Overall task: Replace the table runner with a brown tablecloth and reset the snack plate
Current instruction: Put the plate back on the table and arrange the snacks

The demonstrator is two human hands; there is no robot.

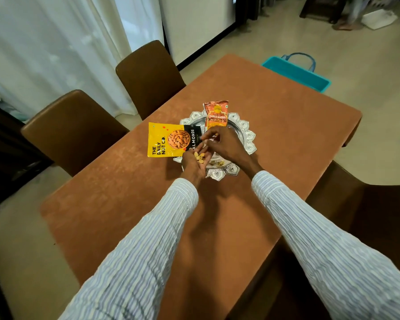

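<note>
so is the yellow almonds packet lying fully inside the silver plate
No, the almonds packet lies mostly on the brown tablecloth, with only its black end overlapping the silver plate rim.

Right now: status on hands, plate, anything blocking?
Left hand open, palm up, cupping nuts. Right hand pinching one nut over silver plate. Brown tablecloth on. Nothing blocking.

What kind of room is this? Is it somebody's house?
Most likely a dining area in a home. A table under a brown tablecloth has padded brown chairs pulled up to it, long white curtains hang behind, and a silver snack plate sits on top.
</note>
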